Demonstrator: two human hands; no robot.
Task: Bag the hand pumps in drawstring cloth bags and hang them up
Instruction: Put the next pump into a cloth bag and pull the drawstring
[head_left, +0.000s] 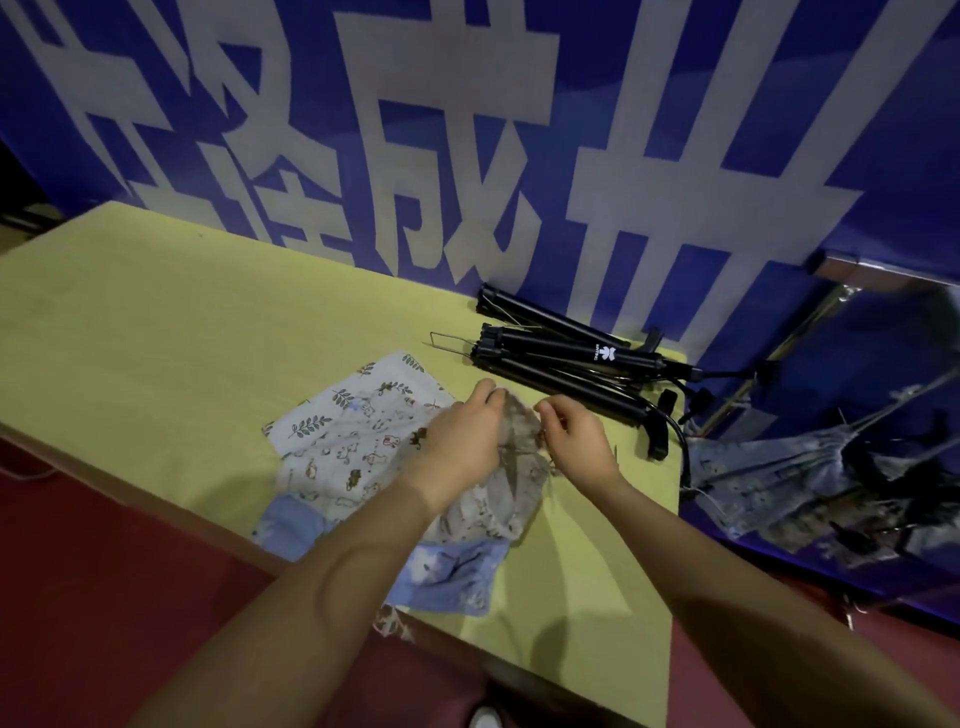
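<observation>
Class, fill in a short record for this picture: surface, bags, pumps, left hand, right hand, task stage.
surface: yellow-green table
bags: pile of printed cloth bags near the table's front edge
pumps: black hand pumps lying behind the bags, unbagged
left hand: grips the top bag
right hand: pinches that bag's mouth
task stage: opening a bag

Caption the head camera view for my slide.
Both hands, left and right, grip a grey printed cloth bag beside black hand pumps.

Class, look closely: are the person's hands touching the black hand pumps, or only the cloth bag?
Apart. The head view shows bare yellow table between the hand pumps and both hands; the left hand and right hand pinch only the cloth bag.
</observation>
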